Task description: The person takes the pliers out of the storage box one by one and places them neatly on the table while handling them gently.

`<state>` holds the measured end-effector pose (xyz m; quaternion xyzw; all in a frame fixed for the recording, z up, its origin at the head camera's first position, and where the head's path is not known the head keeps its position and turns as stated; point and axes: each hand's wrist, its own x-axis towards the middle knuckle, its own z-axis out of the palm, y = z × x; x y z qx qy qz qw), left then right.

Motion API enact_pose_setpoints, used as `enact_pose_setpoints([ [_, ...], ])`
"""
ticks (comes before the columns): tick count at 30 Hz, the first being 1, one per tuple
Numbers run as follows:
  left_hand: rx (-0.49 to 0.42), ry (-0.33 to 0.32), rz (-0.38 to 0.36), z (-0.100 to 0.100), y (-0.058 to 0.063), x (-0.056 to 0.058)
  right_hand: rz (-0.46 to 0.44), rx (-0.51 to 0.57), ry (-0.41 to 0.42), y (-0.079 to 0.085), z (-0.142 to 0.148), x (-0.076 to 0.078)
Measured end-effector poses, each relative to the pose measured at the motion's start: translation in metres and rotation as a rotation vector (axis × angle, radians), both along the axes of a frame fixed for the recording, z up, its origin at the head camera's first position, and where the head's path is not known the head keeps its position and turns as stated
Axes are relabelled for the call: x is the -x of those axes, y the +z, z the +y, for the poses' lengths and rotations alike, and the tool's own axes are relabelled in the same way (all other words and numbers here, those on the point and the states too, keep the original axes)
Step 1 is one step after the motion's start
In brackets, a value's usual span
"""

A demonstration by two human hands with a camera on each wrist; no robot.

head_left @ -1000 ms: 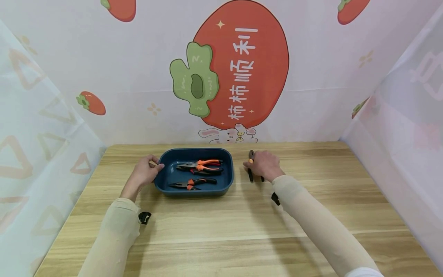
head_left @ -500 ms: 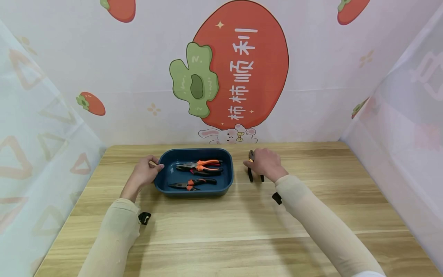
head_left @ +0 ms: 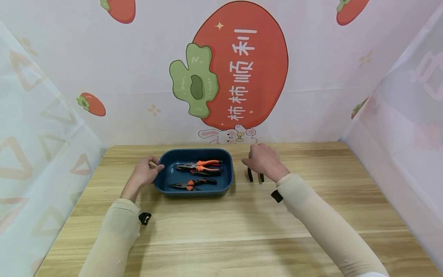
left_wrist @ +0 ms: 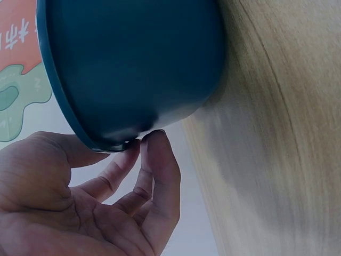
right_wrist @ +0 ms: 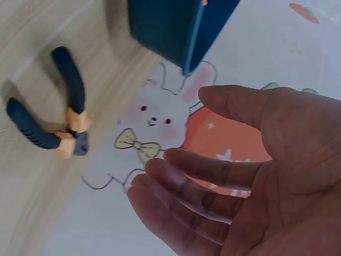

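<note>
Near the back of the table, my left hand [head_left: 143,171] pinches the left end of a dark blue plastic basin [head_left: 194,194]. In the left wrist view, the thumb lies at the rim and the fingertips press the outer wall. Several pliers lie in the basin, among them orange-handled pliers [head_left: 204,166] and long-nose pliers [head_left: 194,182] with black and orange handles. To the basin's right, my right hand [head_left: 264,161] hovers above another pair of pliers [right_wrist: 69,74], fingers spread and holding nothing. Those pliers rest on the table with handles apart; in the head view the hand hides their head.
The wood-grain table [head_left: 207,238] ends at a white backdrop [head_left: 311,107] printed with persimmons and a rabbit. White sheets [head_left: 45,154] close off both sides. Each wrist carries a black strap piece [head_left: 144,218].
My right hand has risen a little off the pliers on the table and now covers their head in the head view. The left hand and the basin have stayed in place.
</note>
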<state>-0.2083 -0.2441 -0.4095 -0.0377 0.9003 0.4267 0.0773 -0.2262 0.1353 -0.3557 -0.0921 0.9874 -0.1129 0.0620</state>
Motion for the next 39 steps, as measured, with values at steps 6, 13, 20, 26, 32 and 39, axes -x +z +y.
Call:
enact_pose_setpoints([
  [6,0.003,-0.002,0.002,0.0,0.0,0.0,0.048,-0.016,0.049,0.011,-0.009,-0.006],
  [13,0.008,-0.003,0.004,0.001,0.0,0.0,0.055,0.006,0.083,0.018,-0.02,-0.009],
  [20,0.003,-0.002,0.003,0.001,-0.001,0.0,0.054,0.043,0.129,0.02,-0.028,-0.01],
  [26,0.008,0.0,0.007,0.0,-0.002,0.001,0.046,0.072,0.188,0.023,-0.036,-0.01],
  [32,0.001,0.0,0.009,-0.001,-0.003,0.001,0.047,0.051,0.259,0.024,-0.046,-0.008],
  [39,0.003,-0.003,0.007,-0.001,-0.002,0.002,0.03,0.037,0.317,0.022,-0.058,-0.003],
])
